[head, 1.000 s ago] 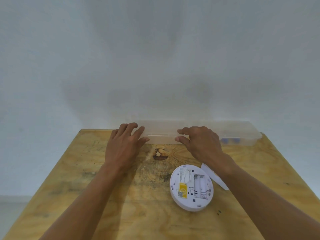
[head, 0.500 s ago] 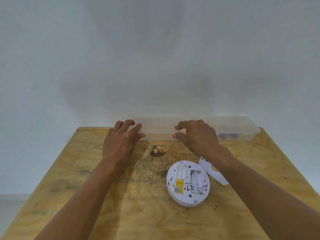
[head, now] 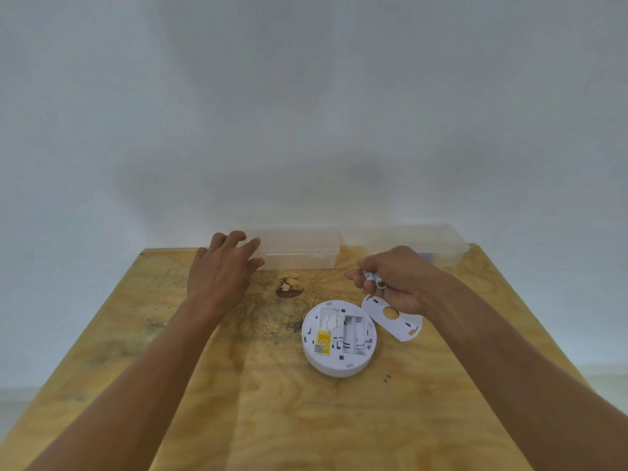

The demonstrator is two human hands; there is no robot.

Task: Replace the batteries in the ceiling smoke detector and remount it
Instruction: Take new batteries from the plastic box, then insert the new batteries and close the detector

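The white round smoke detector (head: 339, 338) lies back side up on the wooden table (head: 278, 402), its battery bay open and a yellow label beside it. Its white mounting plate (head: 394, 322) rests just to the right, partly under my right wrist. My right hand (head: 390, 280) hovers above the plate, curled around white batteries (head: 373, 279) whose metal ends stick out. My left hand (head: 224, 266) lies flat with its fingers touching the left end of a clear plastic box (head: 299, 248) at the table's far edge.
A second clear plastic box (head: 441, 246) sits at the far right against the white wall, with something blue inside. A dark knot (head: 289, 287) marks the wood between my hands. Two tiny dark specks (head: 386, 378) lie right of the detector.
My right hand has pulled back from the clear box and now holds batteries above the mounting plate. The left hand has stayed at the box.
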